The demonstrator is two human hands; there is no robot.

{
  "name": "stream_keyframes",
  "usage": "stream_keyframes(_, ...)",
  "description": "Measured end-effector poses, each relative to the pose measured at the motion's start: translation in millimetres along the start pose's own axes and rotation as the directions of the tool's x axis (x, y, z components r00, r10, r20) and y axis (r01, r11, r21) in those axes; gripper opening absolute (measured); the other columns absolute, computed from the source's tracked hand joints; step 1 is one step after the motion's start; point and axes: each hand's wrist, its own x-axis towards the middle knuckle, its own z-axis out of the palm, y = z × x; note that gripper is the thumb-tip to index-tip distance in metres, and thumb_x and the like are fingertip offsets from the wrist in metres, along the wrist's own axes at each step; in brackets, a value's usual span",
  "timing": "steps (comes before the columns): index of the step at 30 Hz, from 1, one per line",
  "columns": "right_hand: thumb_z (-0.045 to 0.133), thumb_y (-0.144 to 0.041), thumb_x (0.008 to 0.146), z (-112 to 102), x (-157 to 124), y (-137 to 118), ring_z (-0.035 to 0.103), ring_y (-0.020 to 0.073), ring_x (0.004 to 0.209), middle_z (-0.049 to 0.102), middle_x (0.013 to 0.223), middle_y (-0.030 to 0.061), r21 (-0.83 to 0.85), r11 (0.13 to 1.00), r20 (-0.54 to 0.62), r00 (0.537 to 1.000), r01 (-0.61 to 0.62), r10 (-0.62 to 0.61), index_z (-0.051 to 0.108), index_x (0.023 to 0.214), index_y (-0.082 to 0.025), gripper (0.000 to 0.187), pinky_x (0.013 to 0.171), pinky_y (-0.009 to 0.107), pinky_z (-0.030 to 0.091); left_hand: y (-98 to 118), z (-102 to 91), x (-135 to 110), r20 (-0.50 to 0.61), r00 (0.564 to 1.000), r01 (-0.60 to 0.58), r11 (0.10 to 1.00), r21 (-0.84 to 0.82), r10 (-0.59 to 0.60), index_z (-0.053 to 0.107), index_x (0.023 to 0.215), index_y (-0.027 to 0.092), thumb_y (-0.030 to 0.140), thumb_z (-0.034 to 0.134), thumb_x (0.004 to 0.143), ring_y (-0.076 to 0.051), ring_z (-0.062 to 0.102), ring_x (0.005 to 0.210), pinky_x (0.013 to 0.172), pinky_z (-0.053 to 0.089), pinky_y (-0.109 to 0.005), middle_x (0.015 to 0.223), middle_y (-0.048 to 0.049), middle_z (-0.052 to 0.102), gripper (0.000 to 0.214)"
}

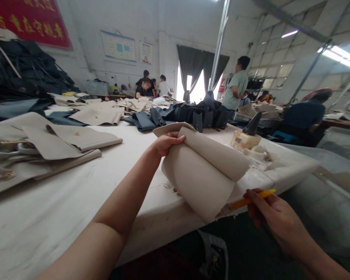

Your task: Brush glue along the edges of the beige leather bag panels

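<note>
My left hand [169, 142] is closed on a beige leather panel [196, 177], thumb on top, at the panel's far left part. The panel is folded or rolled over on its right side and its near edge hangs at the table's front edge. In my right hand [270, 212] is a slim yellow-handled brush [247, 199], held between thumb and fingers. Its brownish tip lies close to the panel's near right edge; whether it touches cannot be told. A stained pale glue container [245, 139] with a dark cone-shaped top stands beyond the panel, beside a roll of tape [258, 153].
Beige leather pieces with metal fittings [55, 146] lie in a stack at the left. Dark blue bag parts [183, 113] are piled at the back of the white table [105, 186]. A clear plastic bin [329, 194] stands at the right. Several people work farther off.
</note>
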Motion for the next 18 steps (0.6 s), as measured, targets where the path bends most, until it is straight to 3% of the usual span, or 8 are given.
stream_keyframes(3, 0.042, -0.080, 0.079, -3, 2, 2, 0.052, 0.0167, 0.042, 0.056, 0.045, 0.0048, -0.137, 0.989, -0.061, 0.996, 0.049, -0.057, 0.058, 0.048, -0.023, 0.067, 0.049, 0.029, 0.044, -7, -2.6, -7, 0.004, 1.000, 0.026, 0.999, 0.024, -0.026, 0.072, 0.084, 0.010, 0.032, 0.090, 0.052, -0.018, 0.066, 0.063, 0.063, 0.054, -0.028, 0.074, -0.0092, 0.072, 0.043)
stream_keyframes(6, 0.040, -0.079, 0.079, -12, 16, 8, 0.055, 0.0186, 0.042, 0.057, 0.044, 0.0044, -0.261, 0.964, -0.205, 0.973, 0.052, -0.108, 0.060, 0.048, -0.023, 0.067, 0.050, 0.031, 0.045, -13, -7.6, -17, -0.029, 0.999, 0.024, 0.999, 0.030, -0.023, 0.073, 0.083, 0.010, 0.032, 0.091, 0.052, -0.018, 0.066, 0.063, 0.064, 0.054, -0.028, 0.075, -0.0093, 0.072, 0.042)
stream_keyframes(9, 0.038, -0.082, 0.076, -16, 26, 11, 0.057, 0.0200, 0.043, 0.058, 0.044, 0.0042, -0.303, 0.953, -0.281, 0.952, 0.028, -0.118, 0.060, 0.049, -0.024, 0.068, 0.052, 0.033, 0.046, -17, -13.8, -27, -0.062, 0.998, 0.008, 1.000, 0.018, -0.006, 0.073, 0.083, 0.011, 0.032, 0.091, 0.051, -0.017, 0.066, 0.064, 0.065, 0.054, -0.027, 0.076, -0.0091, 0.073, 0.042)
stream_keyframes(15, 0.034, -0.085, 0.074, -3, 10, -5, 0.054, 0.0179, 0.041, 0.055, 0.043, 0.0057, -0.310, 0.949, -0.120, 0.988, 0.056, -0.097, 0.057, 0.042, -0.025, 0.072, 0.049, 0.031, 0.045, -19, -21.8, -33, -0.105, 0.994, -0.027, 1.000, -0.010, 0.025, 0.073, 0.082, 0.011, 0.033, 0.092, 0.050, -0.018, 0.066, 0.061, 0.063, 0.054, -0.027, 0.073, -0.0087, 0.072, 0.043)
stream_keyframes(18, 0.035, -0.082, 0.077, 6, -6, -13, 0.054, 0.0171, 0.040, 0.056, 0.043, 0.0049, -0.267, 0.962, -0.050, 0.996, 0.064, -0.080, 0.059, 0.044, -0.025, 0.070, 0.048, 0.030, 0.045, -21, -21.6, -29, -0.075, 0.997, -0.022, 0.999, -0.023, 0.020, 0.073, 0.082, 0.011, 0.035, 0.092, 0.049, -0.018, 0.066, 0.060, 0.061, 0.054, -0.027, 0.074, -0.0093, 0.073, 0.045)
